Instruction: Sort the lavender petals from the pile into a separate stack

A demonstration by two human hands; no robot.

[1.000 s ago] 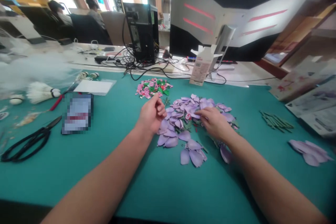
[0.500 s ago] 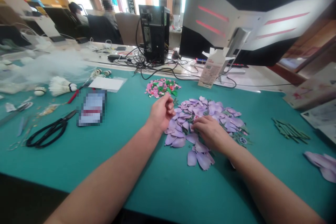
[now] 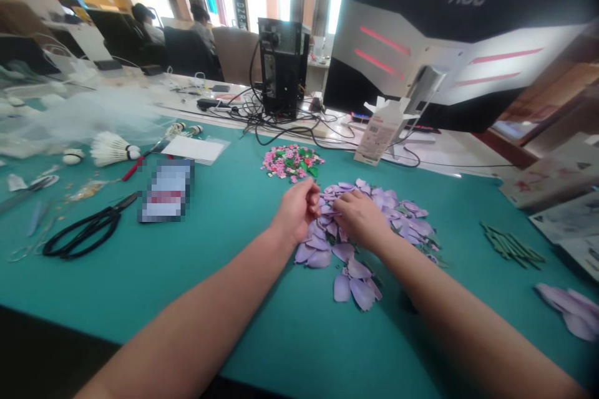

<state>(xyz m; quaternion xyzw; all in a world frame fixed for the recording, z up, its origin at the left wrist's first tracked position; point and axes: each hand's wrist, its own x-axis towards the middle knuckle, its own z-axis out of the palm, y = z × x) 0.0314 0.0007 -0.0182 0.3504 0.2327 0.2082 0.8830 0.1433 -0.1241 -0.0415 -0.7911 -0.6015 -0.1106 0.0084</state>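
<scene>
A heap of pale purple petal pieces (image 3: 407, 224), mixed with dark green bits, spreads over the green mat. At its left edge my left hand (image 3: 299, 209) is closed, its curled fingers facing the heap; whatever they hold is hidden. My right hand (image 3: 360, 215) is over the middle of the pile, fingers bent together and pointing left, and what is in them cannot be made out. Just beyond my left hand lies a smaller heap of pink and green flower pieces (image 3: 290, 162). A few purple petals (image 3: 358, 283) fan out at the near side.
Black-handled scissors (image 3: 84, 230), a phone (image 3: 166, 192) and a shuttlecock (image 3: 112, 151) lie to the left. Green stems (image 3: 510, 244) and more petals (image 3: 568, 308) are at the right. Behind stand an open carton (image 3: 380, 134), a monitor (image 3: 449, 37), a computer tower (image 3: 282, 68) and tangled cables.
My right hand has moved slightly left and away from me across the petals, closer to my left hand. The view has tilted up a little. The heaps look much the same.
</scene>
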